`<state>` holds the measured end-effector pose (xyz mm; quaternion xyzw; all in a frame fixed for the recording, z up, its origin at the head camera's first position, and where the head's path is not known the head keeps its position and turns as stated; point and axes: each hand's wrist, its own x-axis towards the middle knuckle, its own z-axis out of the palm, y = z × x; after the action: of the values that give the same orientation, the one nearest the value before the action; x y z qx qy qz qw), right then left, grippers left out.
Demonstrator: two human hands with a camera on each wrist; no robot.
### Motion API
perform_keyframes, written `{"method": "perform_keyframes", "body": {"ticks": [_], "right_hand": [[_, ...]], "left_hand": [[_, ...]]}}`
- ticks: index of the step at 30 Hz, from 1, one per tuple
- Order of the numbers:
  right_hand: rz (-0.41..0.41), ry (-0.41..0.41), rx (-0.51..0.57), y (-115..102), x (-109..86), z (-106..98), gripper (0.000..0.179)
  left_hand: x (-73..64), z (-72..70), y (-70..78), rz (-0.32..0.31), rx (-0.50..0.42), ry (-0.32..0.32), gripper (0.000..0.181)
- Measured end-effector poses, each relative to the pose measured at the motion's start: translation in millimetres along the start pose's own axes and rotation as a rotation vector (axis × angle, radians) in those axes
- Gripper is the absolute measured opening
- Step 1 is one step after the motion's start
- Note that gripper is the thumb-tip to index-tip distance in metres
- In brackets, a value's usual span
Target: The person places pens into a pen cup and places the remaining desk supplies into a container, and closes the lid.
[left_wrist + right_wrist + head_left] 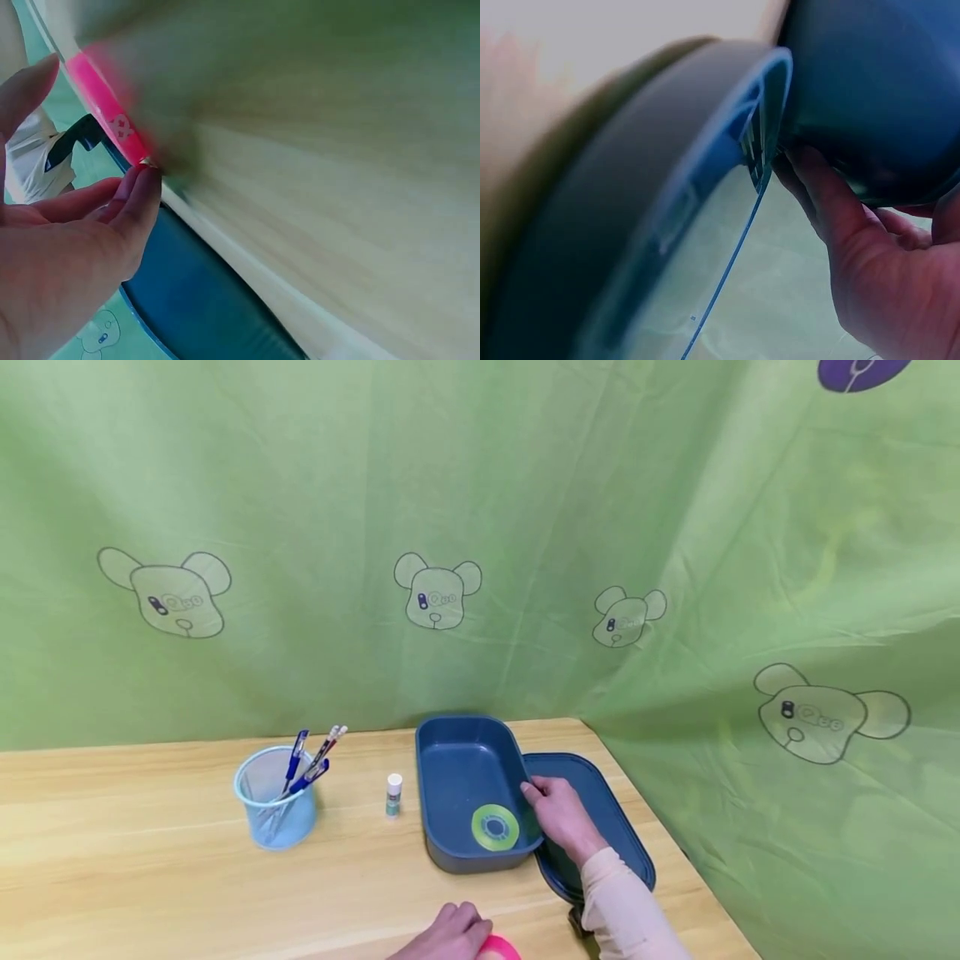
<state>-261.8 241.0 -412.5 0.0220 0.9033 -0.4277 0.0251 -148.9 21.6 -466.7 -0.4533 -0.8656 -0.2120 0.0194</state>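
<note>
Near the front edge, my left hand point(450, 935) grips a bright pink tape roll point(498, 948), partly cut off by the frame. In the left wrist view, fingertips touch one end of the pink roll while the thumb lies by the other. My right hand point(561, 814) holds the right wall of a dark blue rectangular box point(461, 768); the right wrist view shows fingers against the box. Inside the box, toward its near right corner, lies a green tape roll point(495, 827) with a blue-grey core. A dark blue lid point(600, 793) lies right of the box, partly under my right arm.
A light blue mesh pen cup point(279, 827) with several pens stands at the left. Between it and the box is a small white-capped glue stick point(393, 796), upright. Green curtain point(315, 527) hangs behind and to the right of the wooden table point(150, 877).
</note>
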Motion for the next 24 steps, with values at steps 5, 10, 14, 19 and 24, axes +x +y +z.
{"method": "perform_keyframes", "body": {"ticks": [5,10,14,19,24], "right_hand": [[-0.012,0.013,-0.008,-0.6,1.6,-1.1,0.032],[-0.008,0.012,0.000,0.3,1.3,-0.9,0.036],[0.000,0.001,0.008,0.7,0.7,0.0,0.041],[-0.009,0.010,0.008,1.6,1.5,1.2,0.038],[-0.006,0.005,0.004,2.0,1.7,1.8,0.042]], "left_hand": [[4.1,5.7,-0.9,-0.053,-0.017,-0.031,0.054],[5.7,2.4,2.0,-0.062,-0.047,-0.020,0.050],[5.8,2.3,2.3,-0.057,-0.036,-0.027,0.044],[7.1,3.7,0.6,-0.041,-0.008,-0.056,0.039],[8.2,4.2,0.9,-0.025,0.028,-0.053,0.034]]}}
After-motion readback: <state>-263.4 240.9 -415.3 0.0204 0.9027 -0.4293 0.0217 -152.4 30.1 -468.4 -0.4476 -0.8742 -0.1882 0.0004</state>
